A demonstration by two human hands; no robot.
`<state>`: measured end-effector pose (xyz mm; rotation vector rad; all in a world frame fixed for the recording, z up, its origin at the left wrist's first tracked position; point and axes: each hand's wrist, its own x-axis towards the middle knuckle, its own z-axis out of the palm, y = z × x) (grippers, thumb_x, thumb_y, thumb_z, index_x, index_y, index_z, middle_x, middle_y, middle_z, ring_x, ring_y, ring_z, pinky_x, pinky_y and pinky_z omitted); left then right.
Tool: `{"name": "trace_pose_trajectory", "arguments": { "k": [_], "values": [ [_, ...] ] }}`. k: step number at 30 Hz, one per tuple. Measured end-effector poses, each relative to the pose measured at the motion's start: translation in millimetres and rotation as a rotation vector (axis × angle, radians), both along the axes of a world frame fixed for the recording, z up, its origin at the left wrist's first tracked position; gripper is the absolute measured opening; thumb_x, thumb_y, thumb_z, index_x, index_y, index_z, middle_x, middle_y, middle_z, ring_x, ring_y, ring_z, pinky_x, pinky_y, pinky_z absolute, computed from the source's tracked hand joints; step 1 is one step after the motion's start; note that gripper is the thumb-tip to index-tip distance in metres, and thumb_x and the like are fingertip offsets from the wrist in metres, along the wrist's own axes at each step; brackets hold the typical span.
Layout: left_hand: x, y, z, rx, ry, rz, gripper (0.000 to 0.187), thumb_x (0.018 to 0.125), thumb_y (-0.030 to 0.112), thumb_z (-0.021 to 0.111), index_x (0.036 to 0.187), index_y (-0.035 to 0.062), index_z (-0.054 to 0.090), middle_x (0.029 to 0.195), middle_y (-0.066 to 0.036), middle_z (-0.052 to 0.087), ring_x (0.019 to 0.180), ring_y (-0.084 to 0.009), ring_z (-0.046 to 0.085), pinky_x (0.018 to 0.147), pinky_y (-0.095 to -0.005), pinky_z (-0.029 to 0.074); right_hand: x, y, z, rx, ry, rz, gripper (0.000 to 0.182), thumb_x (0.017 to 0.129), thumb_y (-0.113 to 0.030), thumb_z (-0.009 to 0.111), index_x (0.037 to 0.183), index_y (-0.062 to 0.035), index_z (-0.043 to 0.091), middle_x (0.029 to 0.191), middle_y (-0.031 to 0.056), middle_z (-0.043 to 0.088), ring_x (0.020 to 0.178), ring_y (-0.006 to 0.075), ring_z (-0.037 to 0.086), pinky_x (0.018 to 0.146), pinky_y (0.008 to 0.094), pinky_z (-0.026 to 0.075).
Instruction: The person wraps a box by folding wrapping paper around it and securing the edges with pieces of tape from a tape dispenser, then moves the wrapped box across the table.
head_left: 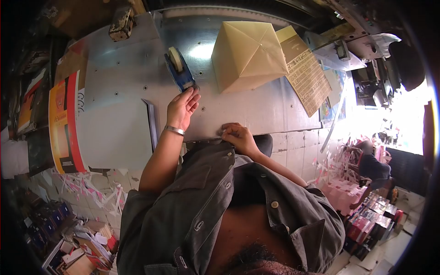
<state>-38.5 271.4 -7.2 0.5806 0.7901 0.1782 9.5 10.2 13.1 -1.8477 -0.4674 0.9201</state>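
My left hand (183,109) is at the near end of a blue tape dispenser (179,71), its fingertips at the cutting end. The fingers are pressed together, and a small dark or clear bit shows at their tips, too small to name. A roll of tape sits in the dispenser. My right hand (237,136) is curled at the near edge of the metal table (183,126), thumb and fingers together; what it holds, if anything, is too small to tell. Beyond it stands a parcel wrapped in yellowish paper (250,57), its folded end facing up.
Printed brown card (309,75) lies right of the parcel. On the left are a grey sheet (114,123), a dark metal strip (151,123) and an orange-red printed sheet (66,123). A rusty metal block (122,26) stands at the back. A person (373,165) sits far right among stacks.
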Motion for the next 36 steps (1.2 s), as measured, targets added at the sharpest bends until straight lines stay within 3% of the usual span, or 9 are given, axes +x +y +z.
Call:
{"name": "trace_pose_trajectory", "arguments": {
  "k": [7, 10, 13, 19, 23, 28, 31, 33, 36],
  "values": [
    [-16, -5, -21, 0.052, -0.059, 0.130, 0.017, 0.103, 0.017, 0.067, 0.117, 0.0083, 0.066, 0.123, -0.004, 0.072, 0.116, -0.0195, 0.067, 0.097, -0.0376, 0.054, 18, 0, 14, 0.031, -0.047, 0.030, 0.014, 0.083, -0.016, 0.080, 0.090, -0.0039, 0.076, 0.136, 0.0172, 0.065, 0.121, 0.0313, 0.062, 0.101, 0.0435, 0.049],
    [-31, -26, 6, -0.027, -0.334, 0.041, 0.013, 0.104, 0.023, 0.067, 0.111, 0.0128, 0.066, 0.149, -0.008, 0.058, 0.132, -0.0316, 0.059, 0.107, -0.0485, 0.053, 36, -26, 41, 0.109, -0.625, 0.018, 0.011, 0.080, -0.012, 0.080, 0.087, -0.0048, 0.076, 0.145, 0.0224, 0.057, 0.136, 0.0383, 0.054, 0.110, 0.0518, 0.045],
    [-17, -45, 37, -0.098, -0.582, -0.079, 0.014, 0.104, 0.027, 0.067, 0.111, 0.0153, 0.066, 0.163, -0.009, 0.042, 0.142, -0.0427, 0.049, 0.111, -0.0573, 0.049, 67, -41, 69, 0.091, -0.714, -0.104, 0.008, 0.076, -0.007, 0.078, 0.084, -0.0056, 0.076, 0.155, 0.0274, 0.047, 0.150, 0.0438, 0.039, 0.119, 0.0587, 0.035],
    [31, -50, 66, -0.196, -0.696, -0.131, 0.014, 0.105, 0.032, 0.065, 0.112, 0.0206, 0.069, 0.168, -0.006, 0.036, 0.145, -0.0530, 0.042, 0.113, -0.0641, 0.044, 120, -39, 80, 0.155, -0.444, -0.100, 0.008, 0.075, -0.004, 0.076, 0.083, -0.0027, 0.075, 0.169, 0.0272, 0.029, 0.158, 0.0424, 0.028, 0.125, 0.0582, 0.025],
    [35, -47, 70, -0.167, -0.697, -0.109, 0.015, 0.105, 0.034, 0.064, 0.113, 0.0229, 0.069, 0.170, -0.002, 0.033, 0.144, -0.0552, 0.042, 0.114, -0.0642, 0.041, 116, -37, 78, 0.214, -0.301, -0.109, 0.006, 0.078, -0.004, 0.076, 0.084, -0.0023, 0.075, 0.169, 0.0263, 0.029, 0.158, 0.0413, 0.028, 0.126, 0.0560, 0.025],
    [34, -26, 66, -0.149, -0.745, -0.010, 0.017, 0.107, 0.035, 0.060, 0.112, 0.0215, 0.070, 0.167, -0.004, 0.040, 0.144, -0.0518, 0.044, 0.115, -0.0653, 0.039, 90, -17, 88, 0.252, -0.300, -0.016, 0.009, 0.076, 0.000, 0.080, 0.081, -0.0029, 0.074, 0.166, 0.0306, 0.030, 0.156, 0.0406, 0.032, 0.127, 0.0532, 0.025],
    [33, -1, 67, -0.149, -0.735, 0.098, 0.019, 0.108, 0.033, 0.059, 0.111, 0.0178, 0.068, 0.155, -0.004, 0.054, 0.136, -0.0388, 0.055, 0.112, -0.0611, 0.043, 60, 9, 97, 0.236, -0.217, -0.008, 0.007, 0.082, -0.002, 0.079, 0.084, -0.0004, 0.074, 0.153, 0.0303, 0.050, 0.154, 0.0410, 0.035, 0.121, 0.0480, 0.037],
    [34, 8, 71, -0.109, -0.651, 0.224, 0.017, 0.107, 0.030, 0.060, 0.112, 0.0160, 0.067, 0.146, -0.003, 0.062, 0.128, -0.0313, 0.061, 0.109, -0.0557, 0.047, 47, 27, 94, 0.236, 0.012, 0.063, 0.006, 0.086, -0.004, 0.077, 0.089, 0.0002, 0.073, 0.143, 0.0253, 0.060, 0.143, 0.0354, 0.050, 0.111, 0.0418, 0.045],
    [25, 16, 87, 0.281, -0.539, 0.349, 0.011, 0.106, 0.022, 0.064, 0.113, 0.0138, 0.064, 0.123, -0.002, 0.069, 0.114, -0.0212, 0.065, 0.104, -0.0446, 0.051, 55, 33, 104, 0.196, 0.135, 0.107, 0.008, 0.092, -0.006, 0.073, 0.096, 0.0004, 0.072, 0.127, 0.0167, 0.069, 0.119, 0.0243, 0.064, 0.094, 0.0336, 0.051]
  ]
}}
